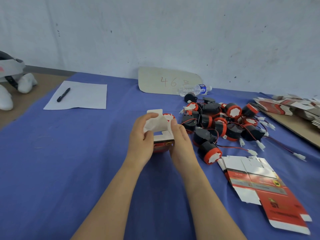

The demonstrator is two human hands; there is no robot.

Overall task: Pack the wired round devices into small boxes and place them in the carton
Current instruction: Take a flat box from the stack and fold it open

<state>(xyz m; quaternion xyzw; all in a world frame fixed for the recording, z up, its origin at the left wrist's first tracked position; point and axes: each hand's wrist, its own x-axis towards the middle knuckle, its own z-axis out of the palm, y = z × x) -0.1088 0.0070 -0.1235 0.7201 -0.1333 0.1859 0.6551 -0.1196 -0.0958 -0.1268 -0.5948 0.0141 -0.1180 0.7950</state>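
A small red and white box [161, 134] stands on the blue cloth between my two hands, its white top flaps raised. My left hand [141, 137] grips its left side, thumb and fingers curled on a flap. My right hand [181, 141] holds the right side with the thumb against a flap. A red-faced round device [168, 116] shows just behind the flaps; whether it sits inside the box I cannot tell. A pile of black and red wired round devices [223, 123] lies to the right, with red and black wires and white plugs trailing out.
Flat unfolded boxes [256, 184] lie at the near right, more stacked flat boxes [285, 105] on a brown board at the far right. A water bottle [194, 90] and a cardboard sign [166, 80] sit at the back, paper with a pen [63, 94] at the left.
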